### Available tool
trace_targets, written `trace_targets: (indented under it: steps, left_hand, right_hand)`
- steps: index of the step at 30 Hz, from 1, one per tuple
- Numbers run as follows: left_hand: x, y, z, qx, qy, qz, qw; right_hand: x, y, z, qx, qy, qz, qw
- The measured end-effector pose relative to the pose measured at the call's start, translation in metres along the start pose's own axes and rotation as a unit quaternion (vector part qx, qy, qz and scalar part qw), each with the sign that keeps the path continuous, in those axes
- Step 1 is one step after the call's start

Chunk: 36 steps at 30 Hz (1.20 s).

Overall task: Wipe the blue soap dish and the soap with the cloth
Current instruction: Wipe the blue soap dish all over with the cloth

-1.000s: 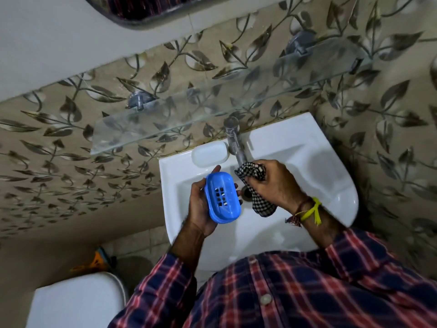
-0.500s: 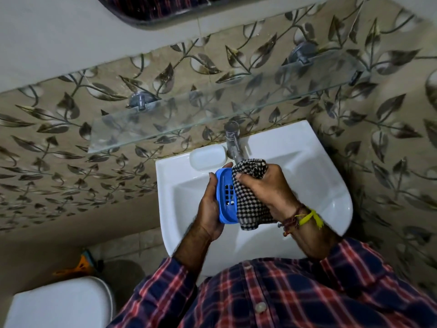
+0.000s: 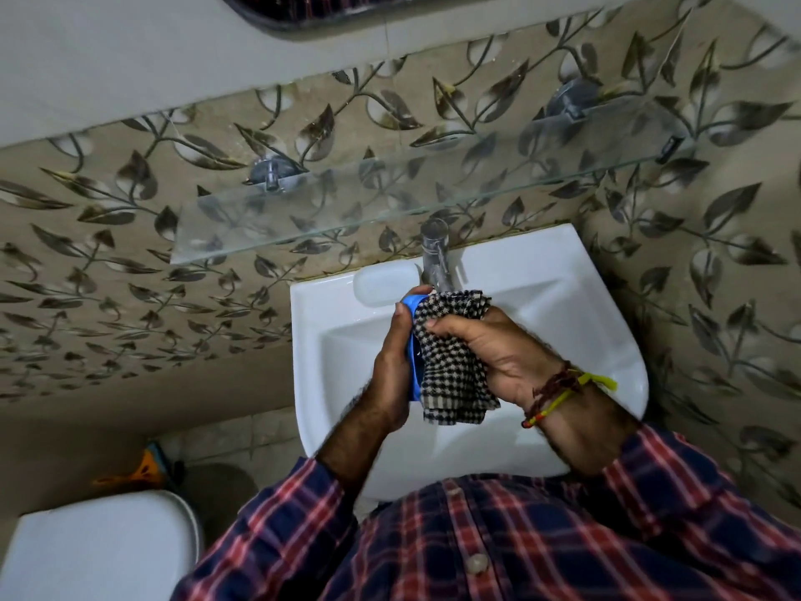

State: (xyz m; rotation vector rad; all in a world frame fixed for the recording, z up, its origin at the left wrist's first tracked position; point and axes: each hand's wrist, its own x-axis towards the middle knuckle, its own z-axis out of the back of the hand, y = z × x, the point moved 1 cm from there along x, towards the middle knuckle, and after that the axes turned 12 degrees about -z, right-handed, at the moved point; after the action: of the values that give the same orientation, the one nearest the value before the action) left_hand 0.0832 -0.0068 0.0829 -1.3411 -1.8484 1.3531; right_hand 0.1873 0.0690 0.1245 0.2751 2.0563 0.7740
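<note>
Blue plastic, the soap dish [image 3: 415, 340] is clamped on edge in the left hand [image 3: 392, 375]; the checked cloth [image 3: 453, 362], gripped by the right hand [image 3: 498, 353], has been brought from beside it to cover its face; wiping has probably begun; no soap is seen.

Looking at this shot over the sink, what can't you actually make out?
- Head view: most of the dish, hidden by the cloth and the left hand.
- Head view: the soap, not seen anywhere.
- Head view: the mirror, cut off by the top edge.
</note>
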Motion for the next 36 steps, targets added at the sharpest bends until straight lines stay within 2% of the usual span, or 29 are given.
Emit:
trace_targets:
  steps: [3, 5, 10, 14, 18, 22, 26, 31, 36]
  left_hand:
    - [0.001, -0.001, -0.003, 0.021, 0.019, -0.017, 0.999]
    - [0.003, -0.004, -0.006, 0.023, 0.016, -0.022, 0.999]
    - [0.016, -0.022, -0.003, 0.007, 0.031, -0.035, 0.999]
    - [0.013, -0.012, -0.008, 0.009, 0.031, -0.024, 0.999]
    - [0.018, -0.020, -0.009, 0.001, 0.036, -0.032, 0.999]
    - [0.011, -0.012, -0.009, -0.002, 0.029, -0.022, 0.999]
    - [0.016, -0.021, -0.004, -0.015, 0.032, -0.035, 0.999]
    - [0.013, -0.023, -0.004, 0.006, 0.020, -0.036, 0.999]
    - [0.018, -0.032, -0.004, 0.040, 0.025, -0.063, 0.997]
  right_hand:
    - [0.002, 0.013, 0.003, 0.009, 0.036, -0.003, 0.999]
    - [0.004, 0.016, 0.003, 0.022, 0.024, -0.007, 0.999]
    - [-0.001, 0.007, -0.004, -0.073, 0.004, -0.013, 0.997]
    - [0.000, 0.023, -0.001, -0.021, 0.018, 0.018, 0.999]
    - [-0.008, 0.013, -0.002, -0.077, 0.026, -0.008, 0.997]
    - [-0.004, 0.019, 0.003, -0.045, 0.016, 0.008, 0.999]
    - [-0.003, 0.002, -0.001, -0.135, 0.018, -0.007, 0.991]
    - [-0.001, 0.006, -0.004, -0.140, 0.008, 0.016, 0.990]
    - [-0.011, -0.002, -0.006, -0.221, 0.040, 0.009, 0.974]
